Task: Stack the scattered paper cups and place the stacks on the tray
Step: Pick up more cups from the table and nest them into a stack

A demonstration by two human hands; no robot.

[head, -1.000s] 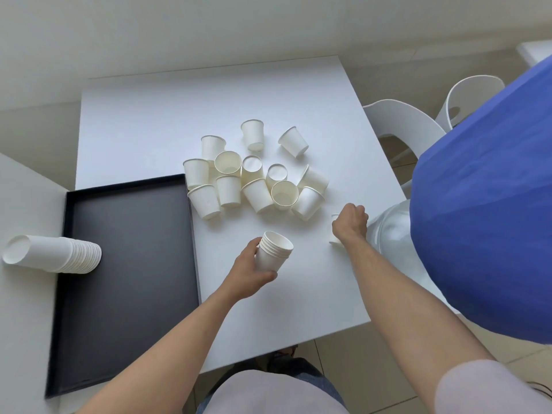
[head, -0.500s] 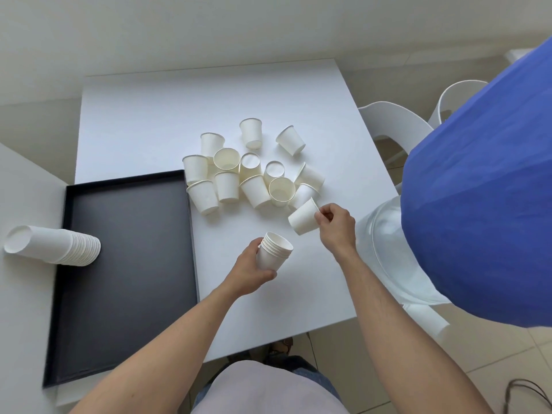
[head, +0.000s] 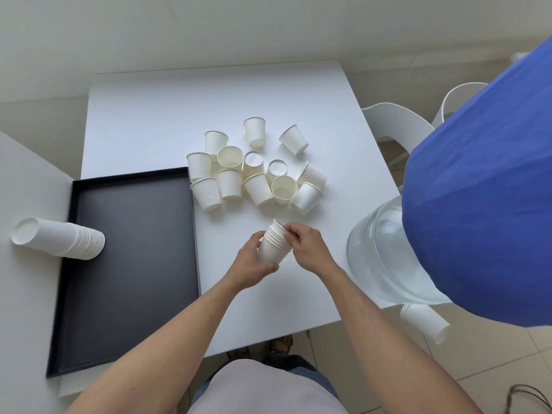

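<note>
Risk: left hand (head: 254,264) is wrapped round the small stack (head: 274,245) just right of the tray (head: 131,174), right hand (head: 307,249) pinching the top cup (head: 279,227); pushed in crooked, it'll jam.

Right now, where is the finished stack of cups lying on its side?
In the head view, the finished stack lies far left, straddling the left rim of the black tray, well apart from the loose cups.

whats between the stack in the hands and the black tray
Nothing: in the head view, only bare white table lies between the held cup stack and the black tray.
</note>
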